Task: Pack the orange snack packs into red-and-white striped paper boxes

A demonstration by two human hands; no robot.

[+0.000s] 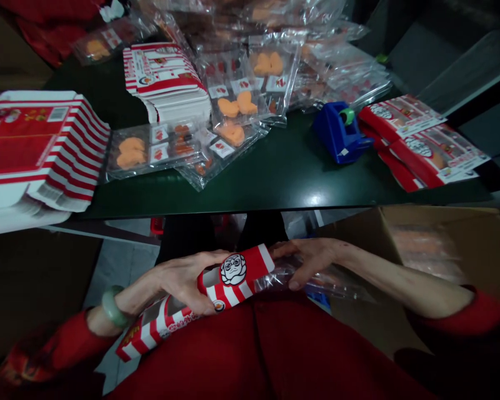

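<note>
A red-and-white striped carton (241,280) with a cartoon face on its end flap lies slanted across my lap. My left hand (187,278) is wrapped round its middle, the thumb on the near side. At the carton's right end, my right hand (306,258) grips a clear plastic bag (275,276), part of which sits at the opening while the rest trails off to the right under my wrist. What the bag contains is hard to make out. A pale green bangle (114,306) circles my left wrist.
On the dark green table (250,189) lie flat striped cartons (73,150), another carton stack (166,78), and many clear bags with orange pieces (235,105). A blue tape dispenser (339,133) stands beside red-and-white packages (425,141). An open cardboard box (479,239) is below right.
</note>
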